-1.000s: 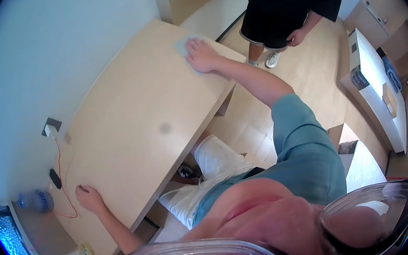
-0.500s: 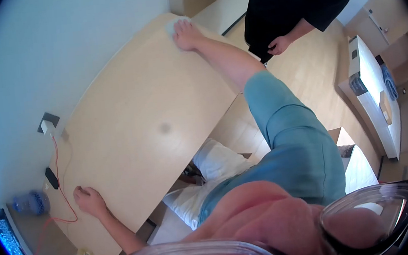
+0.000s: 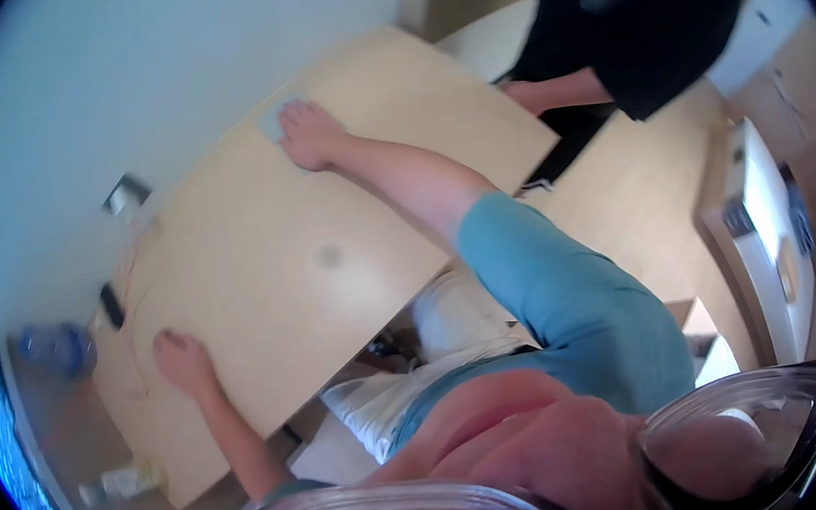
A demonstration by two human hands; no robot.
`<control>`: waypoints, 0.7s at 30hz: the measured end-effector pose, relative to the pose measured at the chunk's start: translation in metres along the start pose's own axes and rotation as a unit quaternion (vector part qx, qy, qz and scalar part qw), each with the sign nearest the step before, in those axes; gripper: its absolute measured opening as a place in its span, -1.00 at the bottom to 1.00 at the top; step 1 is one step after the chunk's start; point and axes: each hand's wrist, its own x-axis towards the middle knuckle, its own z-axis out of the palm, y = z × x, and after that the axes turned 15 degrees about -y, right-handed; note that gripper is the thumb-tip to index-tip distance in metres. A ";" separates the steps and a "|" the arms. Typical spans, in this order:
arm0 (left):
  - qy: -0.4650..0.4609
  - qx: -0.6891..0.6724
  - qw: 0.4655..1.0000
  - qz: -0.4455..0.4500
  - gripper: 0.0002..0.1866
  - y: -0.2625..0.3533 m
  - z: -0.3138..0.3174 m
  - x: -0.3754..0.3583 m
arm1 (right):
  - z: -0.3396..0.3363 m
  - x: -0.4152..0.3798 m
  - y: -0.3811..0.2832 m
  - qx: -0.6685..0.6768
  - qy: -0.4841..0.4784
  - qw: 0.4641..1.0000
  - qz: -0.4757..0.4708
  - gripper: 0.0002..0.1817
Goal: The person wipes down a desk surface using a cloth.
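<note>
My right hand (image 3: pixel 311 135) is stretched out and pressed flat on a pale cloth (image 3: pixel 272 121) at the far side of a light wooden desk (image 3: pixel 322 204), close to the white wall. Only the cloth's edge shows beside my fingers. My left hand (image 3: pixel 181 359) rests as a loose fist on the desk's near left end, holding nothing. A small dark spot (image 3: pixel 330 256) marks the desk's middle.
A person in black (image 3: pixel 643 17) stands at the desk's far right corner. A wall socket (image 3: pixel 124 194), a black adapter (image 3: pixel 112 306) with a red cable, a water bottle (image 3: pixel 54 346) and another bottle (image 3: pixel 122 481) lie at the left. White bedding (image 3: pixel 456 320) sits under the desk edge.
My right hand has slid the cloth from the desk's far right corner leftward along the wall side. The left hand stayed put. The view swung and blurred.
</note>
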 end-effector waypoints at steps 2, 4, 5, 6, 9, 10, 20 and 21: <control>-0.015 -0.006 1.000 -0.026 -0.76 0.005 -0.018 -0.003 | -0.013 -0.007 -0.063 0.049 -0.083 0.994 -0.044 -0.34; 0.010 -0.005 1.000 0.002 -0.74 0.010 -0.026 -0.008 | 0.030 -0.010 -0.114 0.014 0.095 0.990 -0.106 -0.37; -0.008 -0.014 1.000 -0.012 -0.73 0.012 -0.026 -0.007 | 0.026 -0.013 -0.138 0.016 0.044 0.989 -0.137 -0.38; -0.004 -0.006 1.000 -0.020 -0.73 0.011 -0.025 -0.004 | 0.024 -0.017 -0.162 0.021 0.046 0.988 -0.148 -0.38; -0.003 -0.032 0.999 -0.009 -0.74 0.011 -0.020 -0.004 | 0.041 -0.031 -0.224 0.055 -0.002 0.976 -0.212 -0.37; -0.013 -0.037 0.999 -0.014 -0.72 0.009 -0.018 -0.006 | 0.065 -0.028 -0.240 0.073 0.099 0.967 -0.224 -0.43; -0.009 -0.056 0.998 0.000 -0.74 0.014 -0.014 -0.001 | -0.002 0.036 0.050 0.026 0.114 0.993 -0.010 -0.66; -0.009 -0.057 0.998 -0.002 -0.74 0.016 -0.016 0.000 | -0.014 0.031 0.089 -0.058 0.061 0.996 0.013 -0.59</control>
